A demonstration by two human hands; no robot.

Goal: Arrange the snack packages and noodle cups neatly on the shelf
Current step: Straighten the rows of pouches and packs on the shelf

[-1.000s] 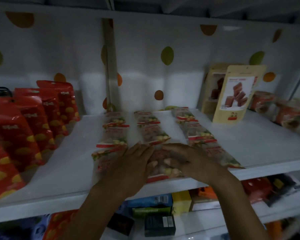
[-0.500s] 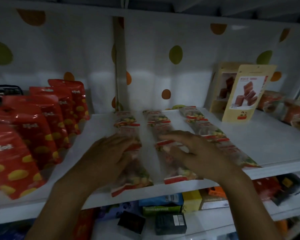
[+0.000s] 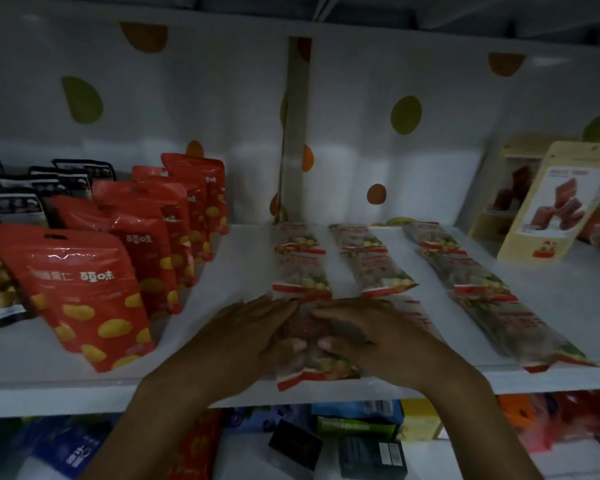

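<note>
Left hand (image 3: 243,337) | right hand (image 3: 378,337) | both flat, fingers straight, pressing snack packet (image 3: 317,372) lying under them

The front red pouch (image 3: 80,289) reads "萌味"; the pouch behind (image 3: 142,251) repeats it; other print blurs.

bare shelf (image 3: 243,271) gap btwn red pouches (image 3: 84,292), snack rows (image 3: 302,268)

Three lines of flat packets lie side by side on the shelf (image 3: 568,292), each running from front edge to back: the left row (image 3: 300,268), middle row (image 3: 374,268) and right row (image 3: 478,282). Standing pouches (image 3: 80,292) queue front to back toward the left end. A tall pouch (image 3: 555,202) stands near the back right corner. At the front edge, the left hand (image 3: 243,334) and right hand (image 3: 371,334) rest on the left row's front packet (image 3: 312,368). Boxes (image 3: 357,420) sit underneath.
</note>
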